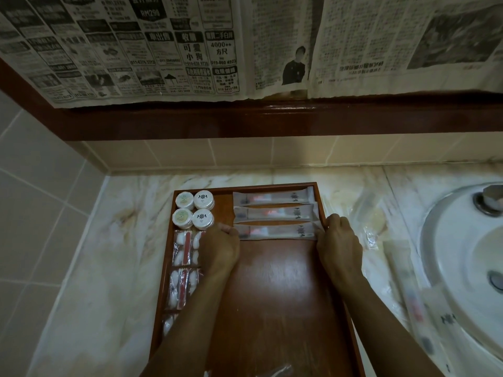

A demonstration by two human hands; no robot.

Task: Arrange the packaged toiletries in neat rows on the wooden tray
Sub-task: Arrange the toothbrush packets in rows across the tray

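Wooden tray (pixel 275 289) on marble counter (pixel 109 240), beside sink (pixel 462 254). Third toothbrush packet (pixel 277 232) flat on tray, just below two matching packets (pixel 272 206). Left hand (pixel 219 247) pinching packet's left end; right hand (pixel 339 240) pinching right end. Four round soaps (pixel 194 209) at far-left corner; cotton-swab packs (pixel 182 268) along left edge.
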